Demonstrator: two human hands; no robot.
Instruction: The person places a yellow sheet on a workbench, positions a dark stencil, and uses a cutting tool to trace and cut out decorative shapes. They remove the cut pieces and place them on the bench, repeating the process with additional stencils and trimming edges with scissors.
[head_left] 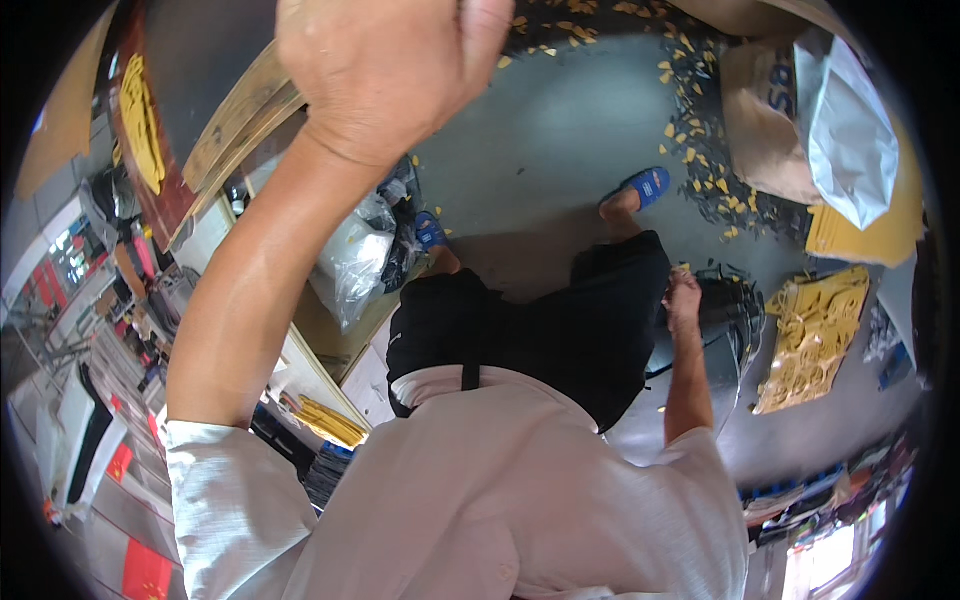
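My left hand (385, 75) is raised close to the camera, its back toward me. It looks closed, but the fingertips are cut off by the top edge, so what they hold is hidden. Low at my right side, beside the black trousers (540, 320), is my right hand (684, 298), fingers curled together. A small yellow piece (683, 268) shows at those fingers. Right of that hand, a yellow sheet with cut-out holes (812, 335) lies on the floor next to a dark container (725, 310) with dark scraps around it.
Yellow and black scraps (700, 150) litter the floor (560, 110) ahead. A brown sack (765, 125) with a silvery-white bag (850, 130) stands at the right. To the left are wooden boards (240, 125), a yellow stack (142, 125) and a clear plastic bag (357, 255).
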